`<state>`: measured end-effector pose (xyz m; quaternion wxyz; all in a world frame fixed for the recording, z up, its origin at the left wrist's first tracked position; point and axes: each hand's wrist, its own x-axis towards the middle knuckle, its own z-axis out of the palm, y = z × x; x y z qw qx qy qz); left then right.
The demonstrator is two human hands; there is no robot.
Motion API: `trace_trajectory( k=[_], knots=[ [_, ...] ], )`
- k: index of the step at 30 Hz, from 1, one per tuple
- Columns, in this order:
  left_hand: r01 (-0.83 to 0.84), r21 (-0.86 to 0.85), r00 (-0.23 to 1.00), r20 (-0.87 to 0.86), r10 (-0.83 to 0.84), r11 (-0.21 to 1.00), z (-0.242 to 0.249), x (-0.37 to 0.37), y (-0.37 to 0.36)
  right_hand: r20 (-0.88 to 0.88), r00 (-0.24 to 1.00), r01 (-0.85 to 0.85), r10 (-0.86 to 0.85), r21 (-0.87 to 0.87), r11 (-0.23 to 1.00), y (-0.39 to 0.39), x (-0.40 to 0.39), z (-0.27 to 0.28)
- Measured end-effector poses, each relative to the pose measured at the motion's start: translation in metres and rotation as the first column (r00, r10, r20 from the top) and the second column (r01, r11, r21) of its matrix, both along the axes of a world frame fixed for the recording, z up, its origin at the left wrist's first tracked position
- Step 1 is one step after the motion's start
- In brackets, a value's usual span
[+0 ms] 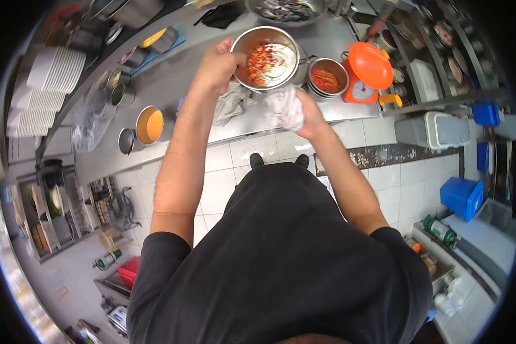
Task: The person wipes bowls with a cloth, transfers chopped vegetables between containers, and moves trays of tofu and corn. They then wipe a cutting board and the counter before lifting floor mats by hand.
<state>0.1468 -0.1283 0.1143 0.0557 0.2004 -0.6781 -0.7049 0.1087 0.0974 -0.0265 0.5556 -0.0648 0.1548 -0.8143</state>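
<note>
1. The steel bowl [257, 38], round and smooth-walled, is held at upper centre of the frame, its mouth facing the camera; red chopped bits [260, 61] and a whitish, glossy mass fill its bottom.
2. The left hand [219, 64] has its fingers closed over the bowl's left rim; those beneath are hidden.
3. The right hand [311, 116], just below the bowl, has its fingers curled round a crumpled white cloth [284, 109]. The cloth is blurred and covers the fingertips; whether it touches the bowl, I cannot tell.
4. Beneath lies the brushed-metal worktop [329, 45], with a limp, folded greyish cloth [229, 106] partly behind the left wrist.
5. Right of the bowl, a round metal pot [343, 73] holds red strips; beside it stands an orange plastic scale [371, 64] with a round dial.
6. At left centre, a metal container [161, 124] shows a smooth orange surface, near a wrinkled clear bag [92, 131].
7. At the top edge, a wide basin [289, 23] is cut off; its silvery, dark-patched contents are hard to identify.
</note>
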Motion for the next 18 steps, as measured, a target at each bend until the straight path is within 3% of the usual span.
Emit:
trace_trajectory(
  k=[3, 4, 6, 8, 9, 10, 12, 13, 17, 18],
  knots=[
    [0.021, -0.316, 0.994, 0.105, 0.013, 0.948, -0.003, 0.021, -0.038, -0.338, 0.933, 0.273, -0.121, 0.447, 0.852, 0.026, 0.001, 0.039],
    [0.046, -0.382, 0.989, 0.151, 0.013, 0.923, -0.002, 0.027, -0.043, -0.535, 0.844, 0.343, -0.04, 0.481, 0.807, 0.027, 0.005, 0.063],
    [0.13, -0.525, 0.966, 0.258, 0.012, 0.841, 0.004, 0.038, -0.046, -0.824, 0.544, 0.505, 0.159, 0.473, 0.722, 0.026, 0.01, 0.106],
    [0.221, -0.659, 0.947, 0.322, 0.003, 0.719, -0.01, 0.04, -0.051, -0.948, 0.068, 0.509, 0.311, 0.301, 0.807, 0.014, -0.006, 0.107],
    [0.269, -0.715, 0.937, 0.35, -0.002, 0.645, -0.014, 0.039, -0.051, -0.921, -0.19, 0.475, 0.34, 0.217, 0.853, 0.006, -0.015, 0.106],
    [0.3, -0.729, 0.93, 0.368, -0.017, 0.616, -0.018, 0.04, -0.05, -0.908, -0.244, 0.481, 0.341, 0.192, 0.855, -0.003, -0.017, 0.104],
    [0.363, -0.752, 0.912, 0.408, -0.044, 0.55, -0.022, 0.041, -0.046, -0.758, -0.395, 0.521, 0.519, 0.28, 0.806, -0.015, -0.013, 0.107],
    [0.367, -0.734, 0.909, 0.415, -0.051, 0.572, -0.023, 0.041, -0.045, -0.662, -0.462, 0.544, 0.59, 0.314, 0.778, -0.022, -0.011, 0.109],
    [0.406, -0.648, 0.872, 0.485, -0.061, 0.644, -0.017, 0.042, -0.039, -0.464, -0.602, 0.556, 0.649, 0.34, 0.759, -0.045, 0.004, 0.094],
    [0.422, -0.623, 0.856, 0.513, -0.064, 0.658, -0.017, 0.044, -0.038, -0.46, -0.582, 0.559, 0.671, 0.373, 0.741, -0.05, 0.008, 0.087]
  ],
)
